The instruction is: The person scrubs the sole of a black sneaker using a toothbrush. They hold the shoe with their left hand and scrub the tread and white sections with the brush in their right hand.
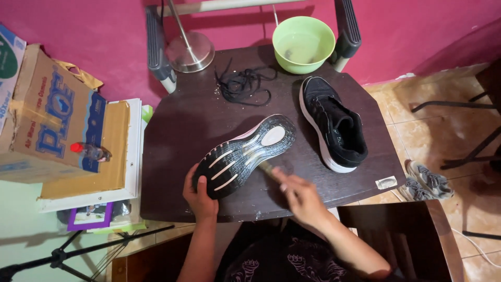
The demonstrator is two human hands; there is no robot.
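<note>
Your left hand (200,197) is holding the upturned black sneaker with grey-white tread (245,154) on the dark wooden surface (188,125); your right hand (301,197) is gripping a small brush (267,168) (blurred) against its sole, beside a blue-printed cardboard box (52,120).

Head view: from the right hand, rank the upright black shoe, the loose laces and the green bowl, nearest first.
From the right hand:
1. Upright black shoe, just up and right.
2. Loose laces, far side, centre-left.
3. Green bowl, at the far edge.

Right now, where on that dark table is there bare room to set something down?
Bare: the table's left side, between lamp base and left hand. Crowded: laces, bowl, upright shoe, overturned shoe, right hand.
</note>
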